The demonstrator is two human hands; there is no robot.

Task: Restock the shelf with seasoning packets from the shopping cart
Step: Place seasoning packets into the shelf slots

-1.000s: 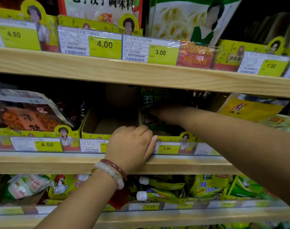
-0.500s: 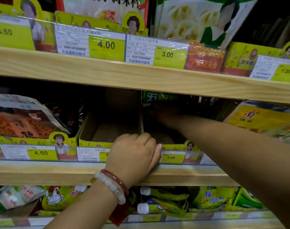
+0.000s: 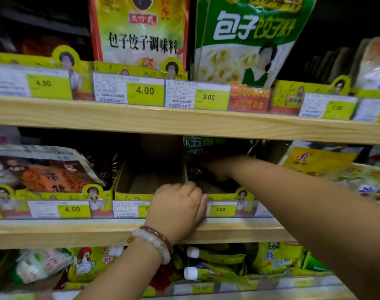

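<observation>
On the middle wooden shelf [image 3: 54, 233] stand two open yellow cardboard display boxes. My left hand [image 3: 178, 206], with bead bracelets at the wrist, has its fingers curled over the front rim where the two boxes meet. My right hand [image 3: 217, 169] reaches deep into the right box [image 3: 224, 197], in shadow, against dark green seasoning packets [image 3: 203, 143] standing at its back. Whether its fingers hold a packet is hidden by the dark. The left box [image 3: 145, 180] shows only its bare cardboard floor. No shopping cart is in view.
Orange-printed packets [image 3: 44, 169] fill the box at left and yellow packets [image 3: 319, 159] lie at right. Large dumpling-seasoning bags [image 3: 141, 35] stand on the upper shelf [image 3: 184, 122]. Yellow chicken-essence bags [image 3: 87, 263] and white-capped pouches [image 3: 217, 256] crowd the lower shelf. Price tags line every shelf edge.
My right hand has pushed further back into the right box, and the green packets now stand at the rear. My left hand has kept its grip on the box rim.
</observation>
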